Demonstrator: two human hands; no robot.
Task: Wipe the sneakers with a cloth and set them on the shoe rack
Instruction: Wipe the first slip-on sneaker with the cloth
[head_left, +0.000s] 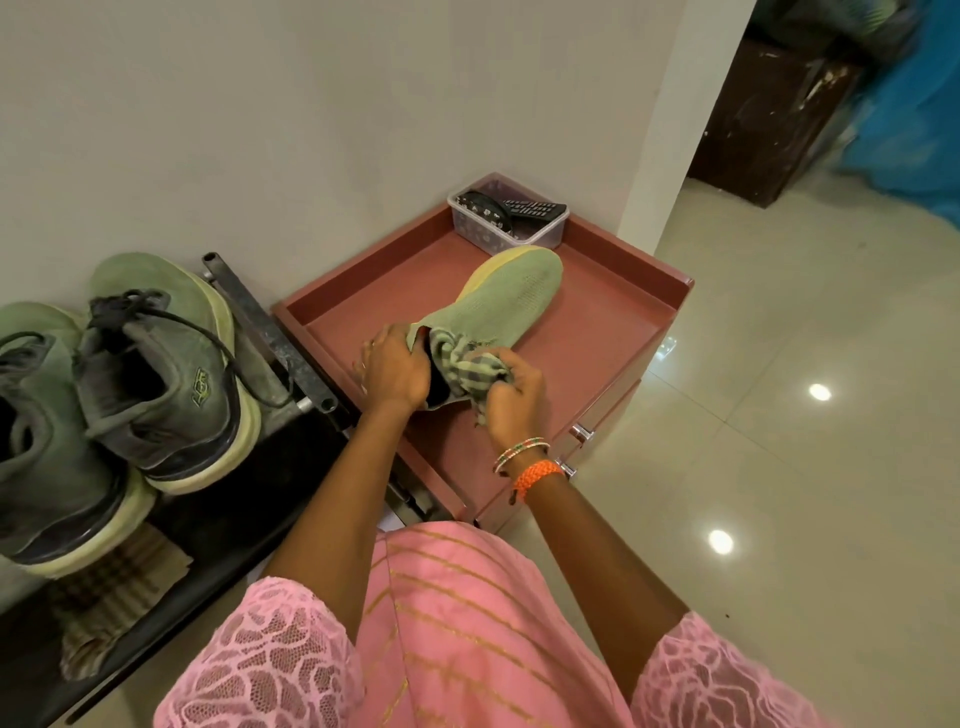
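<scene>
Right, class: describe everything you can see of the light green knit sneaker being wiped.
The light green knit sneaker has a mesh-like woven upper, a pale yellowish sole and no visible laces. It lies on the reddish-brown cabinet top, toe towards the clear plastic box. The left hand grips its collar; the right hand holds a checked cloth at its opening.

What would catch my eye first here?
Probably the light green knit sneaker lying on the reddish tray-top cabinet, its collar gripped by the left hand while the right hand holds a checked cloth against it. To the left, two darker green sneakers sit on the black shoe rack.
</scene>
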